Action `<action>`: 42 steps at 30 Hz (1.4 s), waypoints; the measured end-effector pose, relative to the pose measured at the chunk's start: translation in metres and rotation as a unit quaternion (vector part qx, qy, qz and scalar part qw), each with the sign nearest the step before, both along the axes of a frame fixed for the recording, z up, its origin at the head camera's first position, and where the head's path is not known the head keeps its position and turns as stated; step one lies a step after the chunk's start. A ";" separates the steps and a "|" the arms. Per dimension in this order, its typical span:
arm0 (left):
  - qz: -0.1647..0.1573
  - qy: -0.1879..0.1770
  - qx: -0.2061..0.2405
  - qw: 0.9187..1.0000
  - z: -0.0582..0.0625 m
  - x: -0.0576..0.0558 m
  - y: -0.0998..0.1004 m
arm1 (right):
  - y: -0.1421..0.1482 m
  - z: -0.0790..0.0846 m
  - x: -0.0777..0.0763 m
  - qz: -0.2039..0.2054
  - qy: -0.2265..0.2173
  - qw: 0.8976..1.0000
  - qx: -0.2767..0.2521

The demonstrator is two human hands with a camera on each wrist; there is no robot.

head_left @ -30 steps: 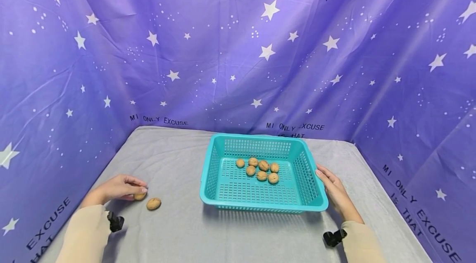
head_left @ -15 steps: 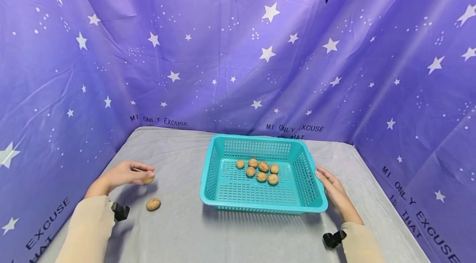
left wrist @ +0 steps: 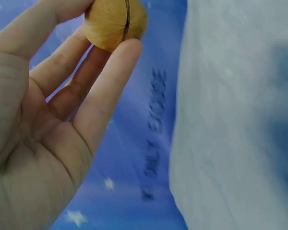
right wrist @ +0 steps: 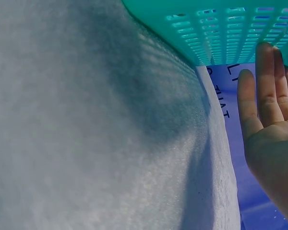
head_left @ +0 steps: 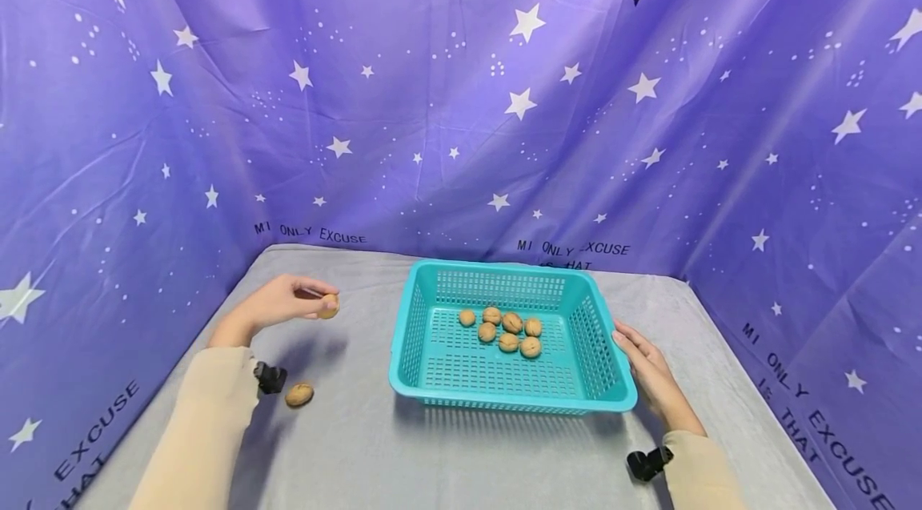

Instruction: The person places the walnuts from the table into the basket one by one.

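Note:
My left hand (head_left: 284,303) pinches a walnut (head_left: 328,307) between thumb and fingertips, held up above the table left of the basket. In the left wrist view the walnut (left wrist: 116,23) shows a dark seam along its tan shell. A second walnut (head_left: 298,394) lies on the cloth below the left forearm. Several walnuts (head_left: 508,343) sit grouped on the floor of the turquoise plastic basket (head_left: 504,404). At the basket's right side rests my right hand (head_left: 651,372); in the right wrist view its fingers (right wrist: 266,86) are straight, with fingertips at the perforated wall.
A pale grey cloth (head_left: 346,454) covers the table. Purple star-patterned curtains (head_left: 432,94) enclose the back and both sides. Black wrist cameras (head_left: 270,378) are strapped at both sleeves.
My left hand has lifted its walnut off the cloth and carried it up, away from me and rightward toward the basket. The right hand and basket stay put.

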State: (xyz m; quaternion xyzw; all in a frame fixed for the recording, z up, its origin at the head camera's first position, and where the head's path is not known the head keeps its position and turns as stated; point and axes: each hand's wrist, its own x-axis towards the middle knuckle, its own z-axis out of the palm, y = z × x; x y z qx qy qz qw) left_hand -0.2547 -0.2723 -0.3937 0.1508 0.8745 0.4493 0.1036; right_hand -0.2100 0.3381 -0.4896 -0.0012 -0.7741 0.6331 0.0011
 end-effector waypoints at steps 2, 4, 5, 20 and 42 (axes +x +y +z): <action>-0.015 0.017 -0.013 1.000 0.006 -0.008 0.015 | 0.000 0.000 0.000 -0.002 0.000 1.000 -0.001; -0.031 0.026 -0.016 0.999 0.012 -0.016 0.030 | 0.000 0.000 -0.001 -0.004 -0.001 1.000 -0.002; -0.038 0.028 -0.015 0.999 0.015 -0.020 0.038 | 0.000 0.000 -0.001 -0.005 -0.002 1.000 -0.002; -0.173 0.063 -0.061 0.981 0.039 -0.047 0.159 | -0.002 -0.002 0.000 -0.014 0.005 1.000 0.004; -0.156 -0.044 -0.098 0.982 -0.022 -0.067 0.235 | 0.000 -0.005 -0.001 -0.011 0.011 0.999 -0.028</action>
